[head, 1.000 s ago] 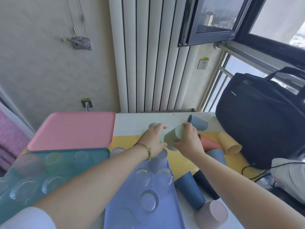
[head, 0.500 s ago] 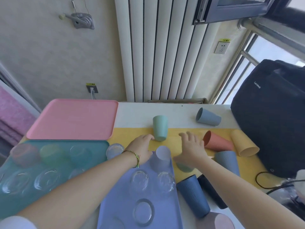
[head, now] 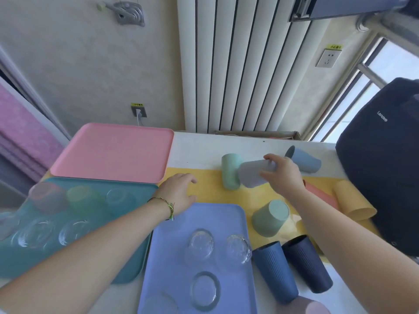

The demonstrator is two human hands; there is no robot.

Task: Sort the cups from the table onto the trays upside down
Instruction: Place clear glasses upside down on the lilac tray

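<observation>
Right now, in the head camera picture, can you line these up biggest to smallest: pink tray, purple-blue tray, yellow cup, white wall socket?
1. pink tray and purple-blue tray: about alike; the purple-blue one is nearer, so no ranking.
2. yellow cup
3. white wall socket

Right hand (head: 283,175) now grips a grey-lilac cup (head: 254,173), lifted and tipped sideways against the standing green cup (head: 229,175); apparently the cup that previously stood on the blue tray (head: 172,257).
</observation>
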